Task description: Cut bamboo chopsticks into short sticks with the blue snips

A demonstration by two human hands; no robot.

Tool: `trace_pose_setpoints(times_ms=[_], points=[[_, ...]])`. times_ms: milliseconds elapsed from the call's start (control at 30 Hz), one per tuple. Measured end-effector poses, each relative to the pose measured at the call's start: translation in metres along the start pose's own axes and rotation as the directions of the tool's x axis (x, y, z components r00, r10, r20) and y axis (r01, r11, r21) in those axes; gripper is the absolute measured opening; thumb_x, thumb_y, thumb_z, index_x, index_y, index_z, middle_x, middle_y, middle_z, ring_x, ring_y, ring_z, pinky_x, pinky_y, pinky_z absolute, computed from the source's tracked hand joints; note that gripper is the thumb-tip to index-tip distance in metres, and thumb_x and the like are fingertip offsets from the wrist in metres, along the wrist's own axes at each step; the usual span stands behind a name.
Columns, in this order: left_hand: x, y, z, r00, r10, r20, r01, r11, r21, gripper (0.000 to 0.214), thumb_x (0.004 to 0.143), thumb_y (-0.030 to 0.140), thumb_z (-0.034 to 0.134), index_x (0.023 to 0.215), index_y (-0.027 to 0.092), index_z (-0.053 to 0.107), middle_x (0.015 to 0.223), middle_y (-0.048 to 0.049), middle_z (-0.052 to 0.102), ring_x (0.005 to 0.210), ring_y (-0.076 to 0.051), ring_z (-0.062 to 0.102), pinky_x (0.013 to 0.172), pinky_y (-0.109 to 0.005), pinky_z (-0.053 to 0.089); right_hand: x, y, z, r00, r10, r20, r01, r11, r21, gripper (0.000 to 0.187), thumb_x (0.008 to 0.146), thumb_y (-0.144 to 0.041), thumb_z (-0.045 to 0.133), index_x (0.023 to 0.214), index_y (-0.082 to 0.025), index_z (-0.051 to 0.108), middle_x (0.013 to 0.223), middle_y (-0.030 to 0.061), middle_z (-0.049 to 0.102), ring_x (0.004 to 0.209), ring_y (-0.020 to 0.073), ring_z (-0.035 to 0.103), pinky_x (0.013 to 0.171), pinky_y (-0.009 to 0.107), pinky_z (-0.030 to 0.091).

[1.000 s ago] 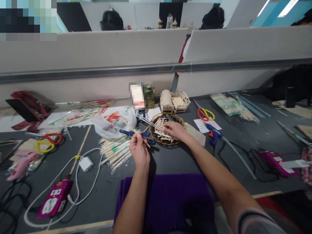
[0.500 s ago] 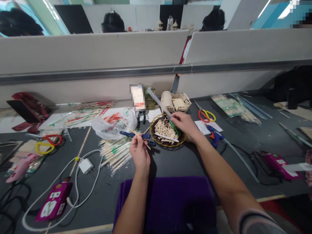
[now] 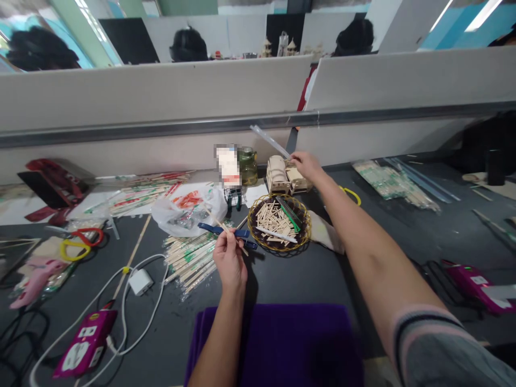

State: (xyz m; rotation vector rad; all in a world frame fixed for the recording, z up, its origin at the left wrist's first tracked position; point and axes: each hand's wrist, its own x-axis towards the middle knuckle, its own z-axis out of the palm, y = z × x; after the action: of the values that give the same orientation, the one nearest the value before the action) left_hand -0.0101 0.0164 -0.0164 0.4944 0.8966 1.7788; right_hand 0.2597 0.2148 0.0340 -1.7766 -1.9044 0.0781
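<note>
My left hand (image 3: 229, 258) pinches a thin wooden stick (image 3: 216, 217), which slants up and left from my fingers. A dark blue two-armed tool (image 3: 209, 228) lies across behind these fingers; whether they touch it I cannot tell. Farther right, my right hand (image 3: 307, 165) is closed on the end of a long clear glue stick (image 3: 269, 141), raised in front of the wooden model (image 3: 277, 174). Below it stands a wicker basket (image 3: 308, 228) of short cut sticks (image 3: 272, 217). A green-and-dark utility knife (image 3: 291, 216) and a white rod (image 3: 277, 235) lie on top.
Wrapped wooden sticks (image 3: 193, 263) and a plastic bag (image 3: 161, 215) lie left of the basket. A phone on a stand (image 3: 234, 196) and a green jar (image 3: 248, 166) stand behind. White cable (image 3: 124, 301) loops near a magenta power box (image 3: 86, 344). Purple cloth (image 3: 290, 344) covers the near edge.
My right hand has moved up and away from the basket, carrying the clear glue stick towards the wooden model. The left hand stays almost in place with its wooden stick.
</note>
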Motion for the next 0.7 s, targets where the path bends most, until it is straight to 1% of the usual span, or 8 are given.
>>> trace_pose_setpoints(times_ms=[100,167,267,367,467,533,600,700], points=[[0.001,-0.001,-0.001,1.0,-0.002,0.002,0.002,1.0,0.007,0.032,0.06,0.036,0.085,0.077,0.014,0.069,0.074,0.001,0.061,0.053,-0.003,0.048,0.049,-0.015,0.037,0.01,0.007,0.014,0.995,0.009,0.103,-0.005,0.999,-0.042,0.022,0.083,-0.019,0.053,0.094,-0.02,0.073,0.095,0.0065,0.073,0.087,0.0202,0.062,0.073,0.027,0.042],[0.001,-0.001,-0.001,1.0,-0.005,0.004,0.005,1.0,0.009,0.032,0.061,0.036,0.084,0.078,0.014,0.069,0.073,0.001,0.061,0.053,-0.003,0.048,0.049,-0.015,0.037,0.014,0.01,0.02,0.988,0.016,0.151,-0.006,0.998,-0.07,0.022,0.083,-0.02,0.054,0.094,-0.021,0.073,0.094,0.0061,0.073,0.087,0.0199,0.062,0.072,0.026,0.041],[0.0,-0.001,-0.001,1.0,-0.008,0.007,0.008,1.0,0.018,0.031,0.061,0.036,0.084,0.078,0.014,0.069,0.073,0.0012,0.06,0.053,-0.003,0.048,0.049,-0.015,0.037,0.019,0.013,0.024,0.98,0.043,0.193,-0.024,0.995,-0.096,0.023,0.083,-0.02,0.054,0.096,-0.02,0.073,0.094,0.0071,0.073,0.086,0.0203,0.062,0.072,0.027,0.042],[0.0,0.0,-0.001,1.0,-0.004,0.003,0.004,1.0,0.025,0.03,0.061,0.035,0.084,0.077,0.014,0.069,0.074,0.001,0.06,0.053,-0.003,0.048,0.05,-0.015,0.038,0.024,0.012,0.023,0.977,0.053,0.205,-0.036,0.995,-0.089,0.024,0.082,-0.019,0.054,0.097,-0.019,0.072,0.095,0.0074,0.073,0.085,0.0195,0.061,0.072,0.026,0.042],[0.0,0.001,0.0,1.0,-0.002,-0.004,0.002,1.0,0.029,0.03,0.062,0.035,0.084,0.077,0.014,0.069,0.073,0.0008,0.06,0.053,-0.003,0.047,0.049,-0.015,0.038,0.028,0.007,0.017,0.98,0.083,0.179,-0.07,0.995,-0.078,0.025,0.082,-0.017,0.053,0.097,-0.018,0.072,0.097,0.0076,0.072,0.085,0.019,0.061,0.07,0.025,0.041],[0.0,0.001,0.0,1.0,-0.009,-0.007,0.009,1.0,0.029,0.03,0.062,0.036,0.084,0.077,0.014,0.069,0.072,0.001,0.06,0.053,-0.003,0.047,0.048,-0.015,0.037,0.028,0.003,0.009,0.982,0.11,0.154,-0.1,0.992,-0.071,0.025,0.083,-0.017,0.052,0.097,-0.018,0.072,0.097,0.0075,0.072,0.083,0.0189,0.061,0.068,0.025,0.04],[0.0,0.001,0.0,1.0,-0.019,-0.01,0.019,0.999,0.03,0.031,0.062,0.036,0.084,0.077,0.014,0.069,0.072,0.0011,0.06,0.052,-0.003,0.047,0.048,-0.015,0.037,0.026,0.0,-0.001,0.982,0.123,0.141,-0.115,0.991,-0.067,0.024,0.083,-0.019,0.053,0.095,-0.017,0.073,0.093,0.0069,0.073,0.08,0.0185,0.06,0.066,0.025,0.039],[-0.001,0.001,0.001,0.999,-0.025,-0.02,0.026,0.999,0.028,0.031,0.061,0.036,0.084,0.076,0.014,0.069,0.075,0.0009,0.06,0.052,-0.003,0.047,0.047,-0.015,0.037,0.022,0.005,-0.021,0.978,0.126,0.168,-0.112,0.99,-0.087,0.019,0.082,-0.022,0.057,0.089,-0.017,0.073,0.085,0.006,0.072,0.076,0.018,0.06,0.065,0.025,0.038]])
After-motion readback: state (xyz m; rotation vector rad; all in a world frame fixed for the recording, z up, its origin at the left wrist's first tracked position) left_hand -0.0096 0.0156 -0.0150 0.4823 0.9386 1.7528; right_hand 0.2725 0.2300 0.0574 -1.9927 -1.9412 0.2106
